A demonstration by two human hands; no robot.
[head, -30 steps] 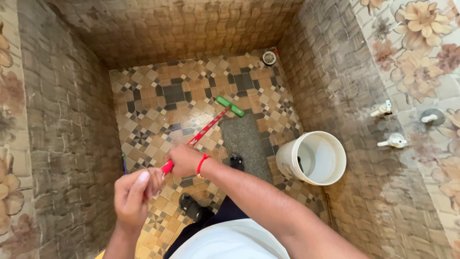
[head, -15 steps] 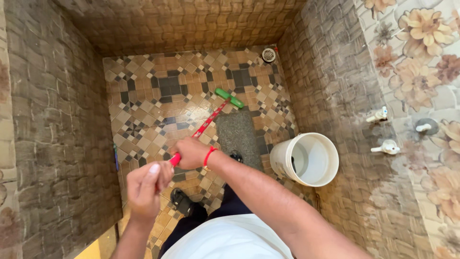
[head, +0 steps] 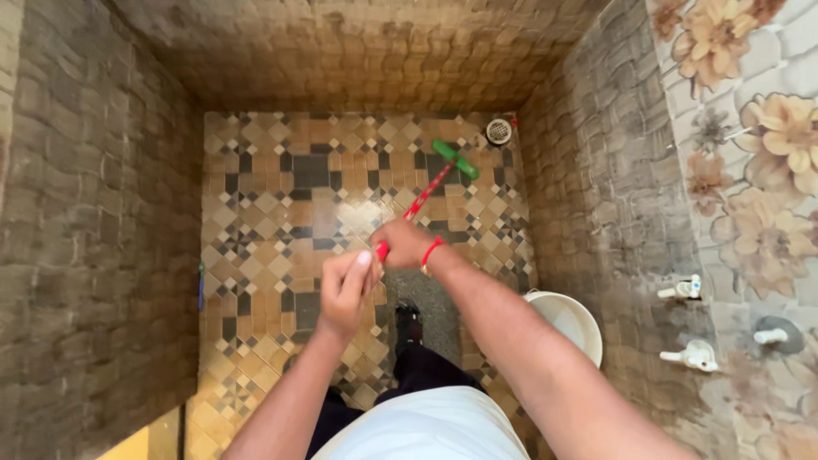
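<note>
Both hands grip a long red-handled floor brush (head: 422, 200) whose green head (head: 455, 159) rests on the patterned tile floor near the far right corner. My right hand (head: 403, 245), with a red band at the wrist, wraps the handle further down. My left hand (head: 345, 290) closes around the handle's near end, thumb up. The handle slants away from me toward the round floor drain (head: 498, 131).
A white bucket (head: 569, 322) stands on the floor at the right, partly behind my right arm. Two white taps (head: 686, 290) stick out of the flowered right wall. Rough brown tiled walls close in on the left, far and right sides. My dark shoe (head: 409, 322) shows below my hands.
The brush head has slid away from me toward the far right corner, closer to the drain. Both hands pushed forward with it, and the view shifted so the bucket sits lower.
</note>
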